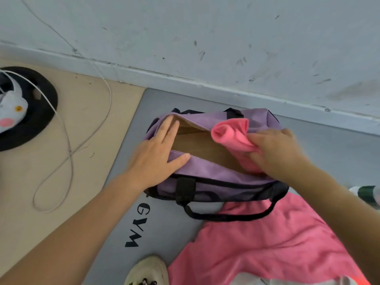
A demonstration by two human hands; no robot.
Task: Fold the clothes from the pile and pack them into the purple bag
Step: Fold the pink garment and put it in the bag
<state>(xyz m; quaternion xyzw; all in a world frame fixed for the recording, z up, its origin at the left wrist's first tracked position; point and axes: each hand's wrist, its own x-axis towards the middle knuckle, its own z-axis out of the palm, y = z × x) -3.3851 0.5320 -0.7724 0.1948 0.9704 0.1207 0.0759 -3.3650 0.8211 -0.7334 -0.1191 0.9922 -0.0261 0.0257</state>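
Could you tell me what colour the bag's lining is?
Tan lining, seen in the head view.

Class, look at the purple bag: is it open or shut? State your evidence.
Open. The bag's top gapes, showing tan lining; the left hand holds one edge back while the right hand pushes a pink garment in.

Purple bag (207, 173) lies on grey mat (131, 124) w/ "GYM" lettering, top opening wide, tan lining visible. Left hand (158, 157) lies flat on bag's left end, fingers spread across the opening's edge, thumb on near flap. Right hand (275, 149) grips rolled pink garment (232, 132) at bag's right end, part already inside the opening (hand blurred). Near side of bag: pink clothes pile (267, 243) under black strap (230, 214). Left of bag: white cable (67, 140), black round base (41, 112).
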